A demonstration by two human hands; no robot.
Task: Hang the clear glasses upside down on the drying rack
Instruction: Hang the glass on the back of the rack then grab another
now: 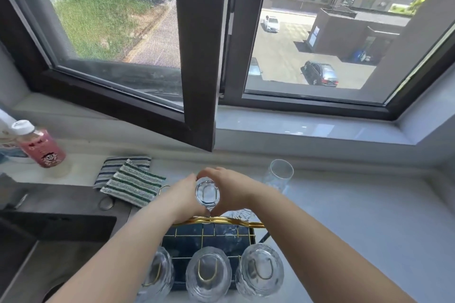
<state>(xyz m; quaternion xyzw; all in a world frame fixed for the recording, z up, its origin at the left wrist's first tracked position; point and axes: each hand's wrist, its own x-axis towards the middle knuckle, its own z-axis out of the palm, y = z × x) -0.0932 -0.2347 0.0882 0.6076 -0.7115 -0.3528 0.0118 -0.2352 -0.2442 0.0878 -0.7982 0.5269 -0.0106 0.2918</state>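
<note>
Left hand [183, 195], right hand [231, 190]: fingers [211, 171] cupping inverted clear glass [207, 194]; gold-wire rack [216, 222] below, 3 ribbed glasses [208, 274] hung.

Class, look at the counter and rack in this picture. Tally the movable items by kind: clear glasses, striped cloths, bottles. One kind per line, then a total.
Clear glasses: 5 (three hung in front, one between both hands, one on the counter)
Striped cloths: 2
Bottles: 2
Total: 9

Four clear glasses [208, 274] inverted on gold rack [221, 222] (one upright [279, 174] beyond)
</note>
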